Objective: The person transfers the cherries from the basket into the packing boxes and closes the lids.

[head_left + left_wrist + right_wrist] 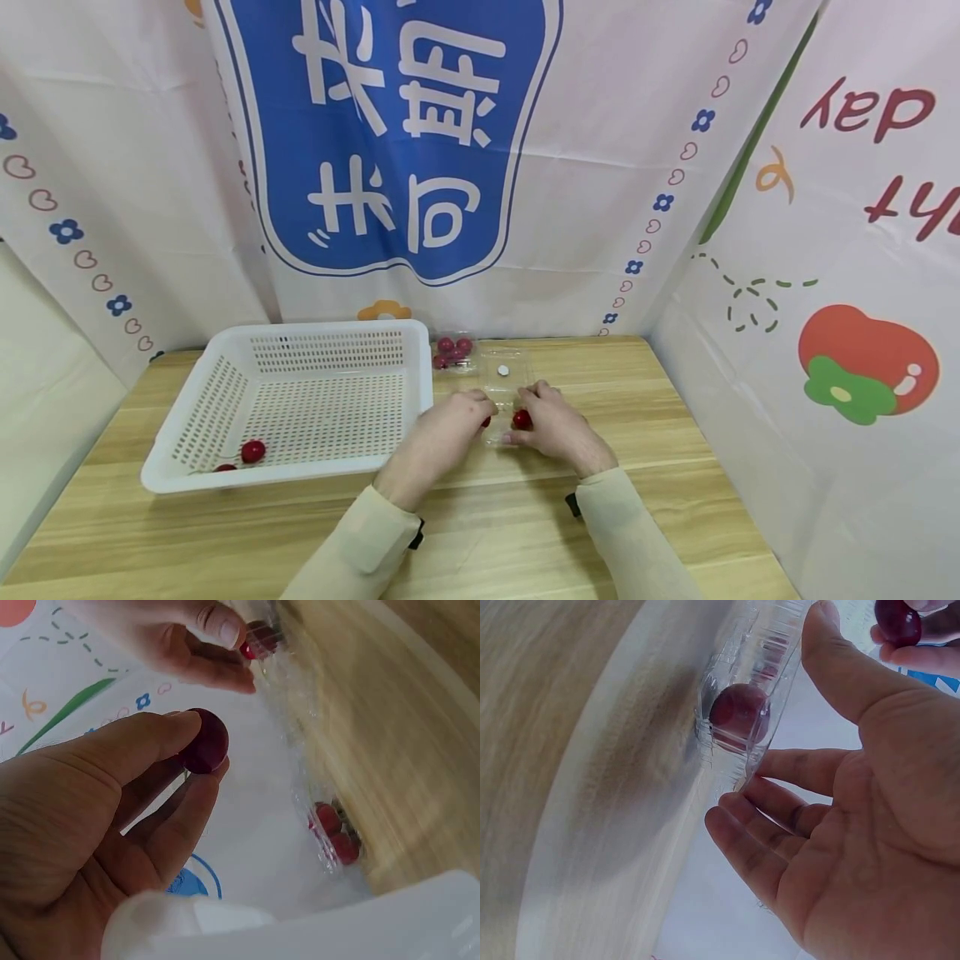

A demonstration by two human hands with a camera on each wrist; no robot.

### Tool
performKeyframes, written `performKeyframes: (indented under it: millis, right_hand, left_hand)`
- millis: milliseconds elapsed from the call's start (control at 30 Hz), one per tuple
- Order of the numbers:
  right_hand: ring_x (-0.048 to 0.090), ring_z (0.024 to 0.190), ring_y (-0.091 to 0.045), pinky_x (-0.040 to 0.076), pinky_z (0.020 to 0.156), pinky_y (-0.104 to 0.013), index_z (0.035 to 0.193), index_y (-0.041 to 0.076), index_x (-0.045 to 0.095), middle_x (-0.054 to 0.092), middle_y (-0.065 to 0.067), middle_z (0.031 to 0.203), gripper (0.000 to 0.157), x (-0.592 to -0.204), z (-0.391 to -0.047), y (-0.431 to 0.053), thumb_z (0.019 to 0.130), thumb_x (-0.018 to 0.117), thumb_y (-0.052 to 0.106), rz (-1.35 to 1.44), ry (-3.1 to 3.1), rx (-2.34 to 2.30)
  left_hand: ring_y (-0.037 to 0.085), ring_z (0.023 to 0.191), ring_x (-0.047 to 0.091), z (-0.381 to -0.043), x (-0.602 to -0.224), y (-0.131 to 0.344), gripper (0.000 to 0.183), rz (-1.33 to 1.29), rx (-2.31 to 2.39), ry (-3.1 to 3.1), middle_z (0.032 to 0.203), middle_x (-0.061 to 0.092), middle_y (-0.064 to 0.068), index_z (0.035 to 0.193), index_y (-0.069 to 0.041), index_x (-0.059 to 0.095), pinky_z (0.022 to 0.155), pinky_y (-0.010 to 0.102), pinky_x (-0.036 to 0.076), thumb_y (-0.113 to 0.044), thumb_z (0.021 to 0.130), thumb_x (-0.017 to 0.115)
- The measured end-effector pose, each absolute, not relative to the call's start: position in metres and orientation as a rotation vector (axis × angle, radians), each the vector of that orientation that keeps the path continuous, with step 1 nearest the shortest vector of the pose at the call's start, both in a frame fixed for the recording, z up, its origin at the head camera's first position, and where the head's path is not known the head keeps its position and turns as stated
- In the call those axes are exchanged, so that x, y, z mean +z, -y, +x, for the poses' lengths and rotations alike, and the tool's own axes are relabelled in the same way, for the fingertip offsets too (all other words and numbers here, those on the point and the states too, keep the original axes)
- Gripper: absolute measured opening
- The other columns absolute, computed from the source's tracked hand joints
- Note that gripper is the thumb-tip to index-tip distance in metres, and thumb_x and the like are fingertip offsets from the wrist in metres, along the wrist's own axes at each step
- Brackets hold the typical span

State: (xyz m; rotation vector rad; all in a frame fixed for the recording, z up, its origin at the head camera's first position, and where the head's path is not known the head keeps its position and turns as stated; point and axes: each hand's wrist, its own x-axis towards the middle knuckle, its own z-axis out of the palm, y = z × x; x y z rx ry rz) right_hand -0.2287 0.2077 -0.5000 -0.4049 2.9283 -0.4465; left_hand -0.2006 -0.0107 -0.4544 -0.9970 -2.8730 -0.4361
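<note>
Left hand: (112, 795) pinches a dark red fruit (205, 742) between thumb and fingers, clear of the desk (480, 533).
Right hand: (551, 423) fingers extended and loosely spread, thumb and fingertips against the side of the clear box (501, 430).
Boxed fruit: (740, 716) one sits inside the clear box, on the right hand's side.
Slip risk: the held fruit is round and looks smooth, so an uneven squeeze could shoot it loose.
Tipping risk: the thin box could slide, tilt or buckle if the right hand pushes sideways.
Lid: (517, 382) lies folded back; a bump might swing it over the opening.
Hidden: from the head, left-hand fingers cover most of the held fruit; the white basket's (300, 477) near wall partly hides a fruit (225, 468).
Unclear: the right fingertips probably only touch the plastic, though glare blurs the contact.
</note>
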Motion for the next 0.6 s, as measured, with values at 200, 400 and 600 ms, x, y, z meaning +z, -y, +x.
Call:
performKeyframes:
  millis: [200,400,600]
  right_hand:
    - [0.058,0.135,-0.033,0.056,0.111,-0.052,0.155,0.01,0.051,0.053,-0.016,0.151,0.089,-0.499,-0.229,-0.208,0.086,0.081,0.058,-0.418,-2.931,-0.44]
    - [0.057,0.135,-0.034,0.055,0.112,-0.053,0.157,0.01,0.049,0.053,-0.017,0.151,0.092,-0.499,-0.229,-0.208,0.085,0.082,0.056,-0.403,-2.927,-0.447]
    - [0.057,0.137,-0.034,0.053,0.115,-0.053,0.158,0.008,0.046,0.053,-0.018,0.151,0.094,-0.5,-0.23,-0.208,0.085,0.084,0.053,-0.399,-2.929,-0.441]
  left_hand:
    - [0.02,0.106,0.076,-0.201,-0.464,-0.001,0.025,-1.025,-0.349,2.849,0.12,0.078,0.001,0.12,-0.015,0.076,0.091,0.034,0.066,-0.005,0.099,0.067]
    - [0.017,0.103,0.077,-0.205,-0.474,-0.013,0.022,-1.009,-0.272,2.889,0.115,0.078,0.0,0.114,-0.016,0.078,0.085,0.03,0.066,-0.005,0.097,0.07]
    - [0.016,0.099,0.076,-0.208,-0.483,-0.02,0.016,-1.029,-0.235,2.893,0.11,0.08,-0.001,0.11,-0.018,0.079,0.088,0.029,0.065,-0.013,0.096,0.073]
